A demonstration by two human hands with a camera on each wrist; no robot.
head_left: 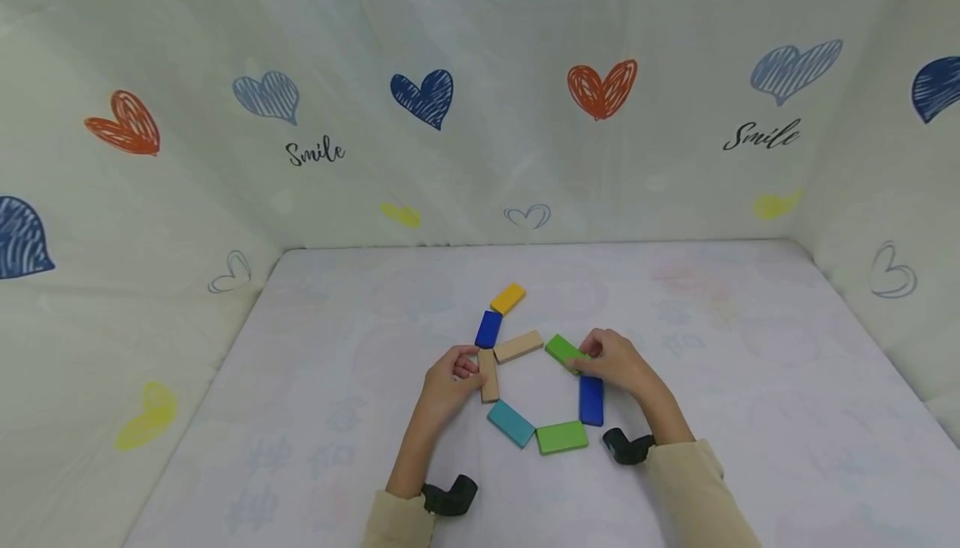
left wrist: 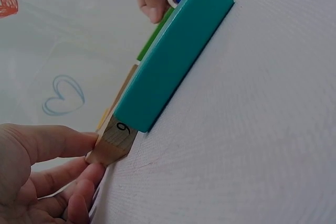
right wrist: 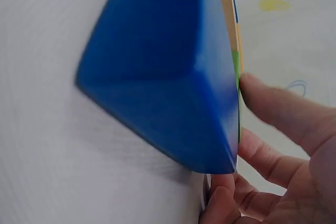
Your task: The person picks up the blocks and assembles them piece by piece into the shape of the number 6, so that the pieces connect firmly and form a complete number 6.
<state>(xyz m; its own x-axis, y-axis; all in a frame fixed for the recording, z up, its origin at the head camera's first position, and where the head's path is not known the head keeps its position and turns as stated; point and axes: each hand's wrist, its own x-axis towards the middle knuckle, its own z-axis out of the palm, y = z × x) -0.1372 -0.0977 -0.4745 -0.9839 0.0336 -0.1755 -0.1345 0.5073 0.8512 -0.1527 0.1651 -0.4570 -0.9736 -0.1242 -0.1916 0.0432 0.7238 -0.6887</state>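
Observation:
Rectangular blocks lie flat on the white table in an open ring. On its left side, my left hand holds an upright-lying natural wood block with thumb and fingers. In the left wrist view, the thumb and curled fingers meet that block's end, marked with a digit. Across the ring, my right hand pinches a green block at its lower right end. A dark blue block lies just below and hides much of the green one in the right wrist view.
A teal block and a lighter green block form the near side. Another wood block slants at the far side. A blue block and a yellow block trail off beyond. Heart-printed cloth stands behind.

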